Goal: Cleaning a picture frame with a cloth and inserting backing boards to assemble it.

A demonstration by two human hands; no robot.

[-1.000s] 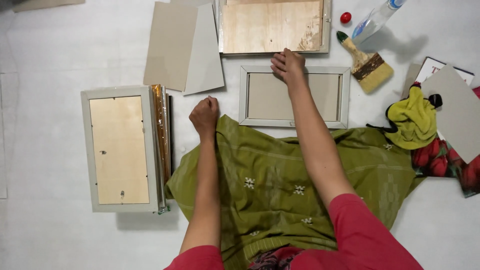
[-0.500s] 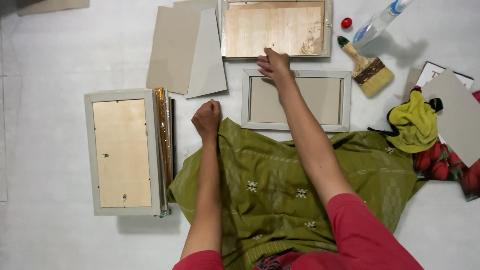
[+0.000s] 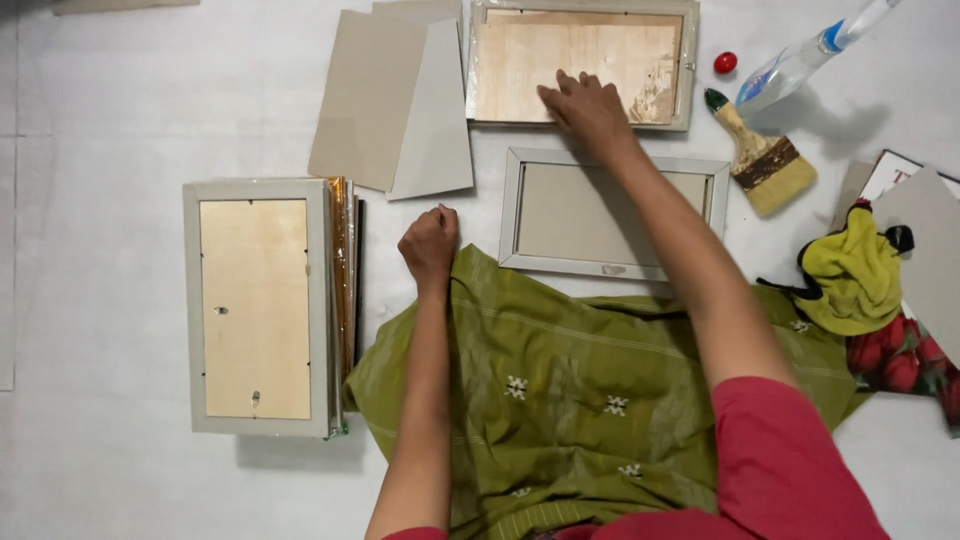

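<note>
My right hand [image 3: 587, 108] reaches far forward, its fingers spread flat on the wooden back of a grey picture frame [image 3: 684, 62] at the top. Just below it lies a second grey frame [image 3: 511, 208], face down, with a grey backing. My left hand [image 3: 430, 243] is a closed fist resting on the white floor at the edge of the green cloth [image 3: 560, 380] over my lap. It holds nothing that I can see.
A stack of frames [image 3: 255, 305] with a plywood back lies at the left. Grey cardboard sheets [image 3: 390, 100] lie at the top. At the right are a paintbrush [image 3: 757, 155], a red cap [image 3: 725, 62], a clear spray bottle [image 3: 800, 62] and a yellow rag [image 3: 857, 275].
My right hand has moved forward from the top edge of the near frame onto the wooden back of the far frame. The left fist has stayed put.
</note>
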